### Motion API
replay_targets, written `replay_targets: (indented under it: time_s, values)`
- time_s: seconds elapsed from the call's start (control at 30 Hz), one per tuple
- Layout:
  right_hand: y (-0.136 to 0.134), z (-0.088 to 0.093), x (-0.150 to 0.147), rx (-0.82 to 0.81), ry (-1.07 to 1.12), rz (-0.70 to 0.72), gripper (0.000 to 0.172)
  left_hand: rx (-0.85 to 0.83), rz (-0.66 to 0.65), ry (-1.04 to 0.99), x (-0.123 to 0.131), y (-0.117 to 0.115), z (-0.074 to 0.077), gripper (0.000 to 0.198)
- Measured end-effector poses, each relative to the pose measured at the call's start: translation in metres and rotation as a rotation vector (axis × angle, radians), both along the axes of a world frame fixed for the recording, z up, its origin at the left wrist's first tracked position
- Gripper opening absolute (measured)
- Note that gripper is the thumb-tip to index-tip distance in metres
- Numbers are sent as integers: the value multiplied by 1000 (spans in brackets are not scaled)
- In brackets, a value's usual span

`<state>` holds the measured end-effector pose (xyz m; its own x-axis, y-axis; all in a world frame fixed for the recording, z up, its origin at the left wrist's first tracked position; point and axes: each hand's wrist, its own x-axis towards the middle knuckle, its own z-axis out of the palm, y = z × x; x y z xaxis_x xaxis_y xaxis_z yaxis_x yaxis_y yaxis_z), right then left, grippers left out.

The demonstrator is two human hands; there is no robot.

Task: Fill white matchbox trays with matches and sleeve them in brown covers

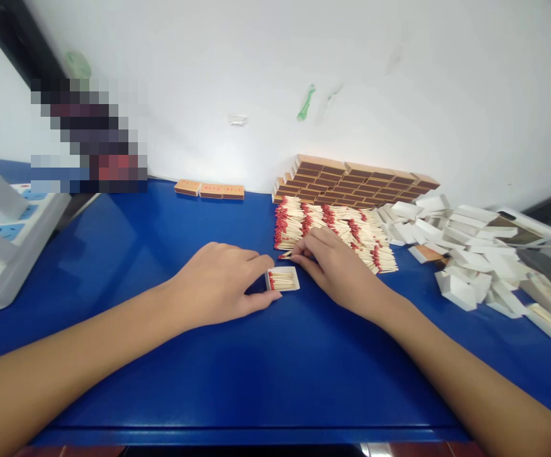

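A small white matchbox tray [284, 279] lies on the blue table, partly filled with red-headed matches [281, 280]. My left hand [223, 279] grips the tray's left end between thumb and fingers. Just above the tray, my right hand [332, 266] pinches a few matches [285, 255], their red heads pointing left. Behind that hand spreads a large pile of loose matches [289, 222], laid in rough rows with most heads to the left.
Stacked matchboxes [346, 181] form a wall behind the pile. Several matchboxes [209, 190] stand in a row against the white wall [199, 76]. White trays [470, 260] are heaped at right, near a phone [523, 227]. A grey-white device [32, 247] sits at left on the blue table [256, 374].
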<state>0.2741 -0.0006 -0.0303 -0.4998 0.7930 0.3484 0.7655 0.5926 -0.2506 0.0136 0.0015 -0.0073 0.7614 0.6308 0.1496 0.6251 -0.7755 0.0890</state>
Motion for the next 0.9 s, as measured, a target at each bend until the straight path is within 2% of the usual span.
replay_targets:
  time_s: [0.33, 0.57, 0.9]
  values:
    - [-22, 22, -7, 66, -12, 87, 10, -31, 36, -2, 2, 2, 2, 34]
    - [-26, 16, -14, 115, -100, 128, 12, -43, 56, 19, 3, 0, 4, 37]
    - [-33, 23, -16, -46, -20, 140, 9, -19, 23, -10, 0, 1, 1, 34]
